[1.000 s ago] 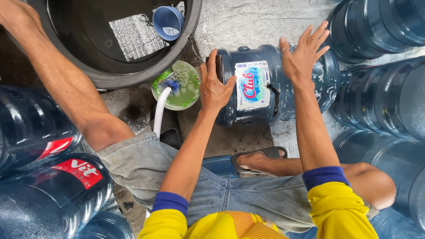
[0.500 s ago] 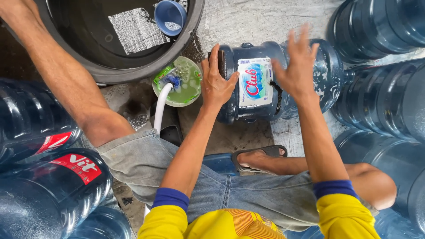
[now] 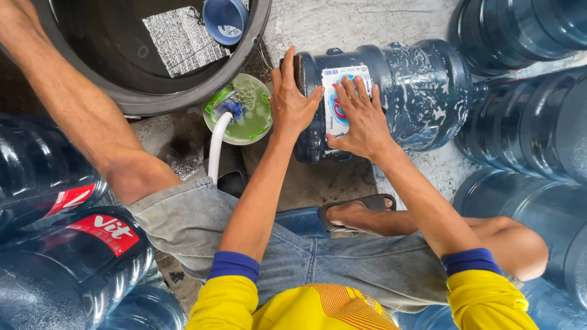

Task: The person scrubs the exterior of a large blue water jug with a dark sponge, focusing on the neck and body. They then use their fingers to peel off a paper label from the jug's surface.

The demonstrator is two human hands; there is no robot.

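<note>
The ground is wet grey concrete (image 3: 361, 24), with big blue water jugs crowded all around.

The fingers of the right hand (image 3: 361, 119) are spread flat on the paper label (image 3: 337, 101) of a big blue jug (image 3: 416, 91) — they press on it but do not wrap around anything. The fingers of the left hand (image 3: 292, 101) are also apart, laid over the flat bottom end of the same jug. The jug lies on its side on the ground, soapy and wet, just past the person's sandal (image 3: 358, 211).

Just left of the left hand sits a small green bowl (image 3: 244, 116) of soapy water with a brush (image 3: 221, 137) in it. Behind it is a big black tub (image 3: 153, 101) with a blue cup (image 3: 225, 19) inside. More jugs (image 3: 67, 256) lie at the left, and others (image 3: 532, 128) crowd the right side — close to the lying jug's neck.
</note>
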